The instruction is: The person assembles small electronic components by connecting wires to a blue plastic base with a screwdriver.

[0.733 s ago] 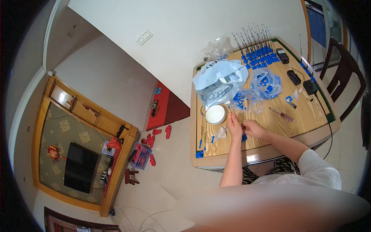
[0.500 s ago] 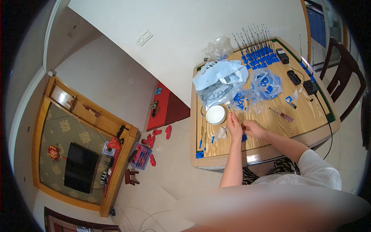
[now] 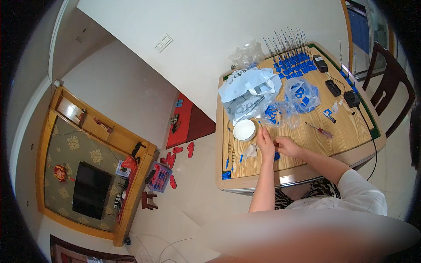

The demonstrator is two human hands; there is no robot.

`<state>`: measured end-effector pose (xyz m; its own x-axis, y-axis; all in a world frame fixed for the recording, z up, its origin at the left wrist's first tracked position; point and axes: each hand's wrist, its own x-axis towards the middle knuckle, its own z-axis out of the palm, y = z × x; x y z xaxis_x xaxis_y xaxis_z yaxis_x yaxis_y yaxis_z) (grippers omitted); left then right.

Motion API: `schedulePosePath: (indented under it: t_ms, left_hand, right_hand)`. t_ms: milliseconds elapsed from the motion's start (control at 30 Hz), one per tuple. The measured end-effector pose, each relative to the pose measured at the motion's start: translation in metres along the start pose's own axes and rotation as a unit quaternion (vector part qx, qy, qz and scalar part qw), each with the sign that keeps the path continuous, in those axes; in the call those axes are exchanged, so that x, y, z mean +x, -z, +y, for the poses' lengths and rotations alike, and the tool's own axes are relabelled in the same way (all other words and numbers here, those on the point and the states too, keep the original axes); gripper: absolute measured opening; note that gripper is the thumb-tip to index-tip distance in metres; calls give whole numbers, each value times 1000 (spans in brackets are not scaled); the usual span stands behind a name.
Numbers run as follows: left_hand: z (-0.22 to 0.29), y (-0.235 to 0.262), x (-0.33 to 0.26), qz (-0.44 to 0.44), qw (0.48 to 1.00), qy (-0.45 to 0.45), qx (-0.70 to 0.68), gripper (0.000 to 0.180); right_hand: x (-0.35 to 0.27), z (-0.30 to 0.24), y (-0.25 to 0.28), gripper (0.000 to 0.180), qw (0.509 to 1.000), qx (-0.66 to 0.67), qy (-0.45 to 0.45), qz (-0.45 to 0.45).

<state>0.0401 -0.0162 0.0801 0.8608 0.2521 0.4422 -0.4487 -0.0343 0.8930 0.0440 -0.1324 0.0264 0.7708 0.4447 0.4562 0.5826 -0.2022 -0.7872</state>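
Note:
Over the near part of the wooden table (image 3: 346, 140), my left hand (image 3: 265, 143) is closed around a thin rod with a blue tip (image 3: 260, 124), which pokes out above the fingers. My right hand (image 3: 287, 147) is beside it, fingers curled in; whatever they pinch is too hidden to name. A blue piece (image 3: 276, 156) shows just below the hands. To the left of my left hand are a white bowl (image 3: 244, 130) and a small whitish bag (image 3: 250, 151). Two spring rods with blue ends (image 3: 233, 158) lie near the table's left edge.
Several upright spring rods on blue bases (image 3: 298, 61) stand at the back. Plastic bags of blue parts (image 3: 302, 94) and a pale blue bag (image 3: 250, 90) fill the middle. A screwdriver (image 3: 323, 131), black adapter (image 3: 351, 99) and cable are on the right, beyond them a chair (image 3: 390, 83).

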Motion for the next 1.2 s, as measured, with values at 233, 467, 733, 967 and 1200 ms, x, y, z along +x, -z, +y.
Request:
schedulePosePath:
  t_ms: [233, 467, 733, 967, 1200]
  left_hand:
    - [0, 0, -1, 9, 1000, 8, 3, 28]
    - [2, -1, -1, 0, 1000, 7, 5, 29]
    - [-2, 1, 0, 3, 1000, 20, -5, 30]
    - [-3, 1, 0, 1, 1000, 19, -2, 30]
    - [0, 0, -1, 10, 1000, 12, 21, 30]
  right_hand:
    - [1, -11, 4, 13, 999, -5, -50, -19]
    - [0, -5, 2, 13, 999, -10, -46, -17]
    - [2, -3, 0, 14, 999, 17, -44, -16]
    - [1, -4, 1, 13, 999, -1, -30, -16]
    - [-1, -2, 1, 13, 1000, -1, -21, -7]
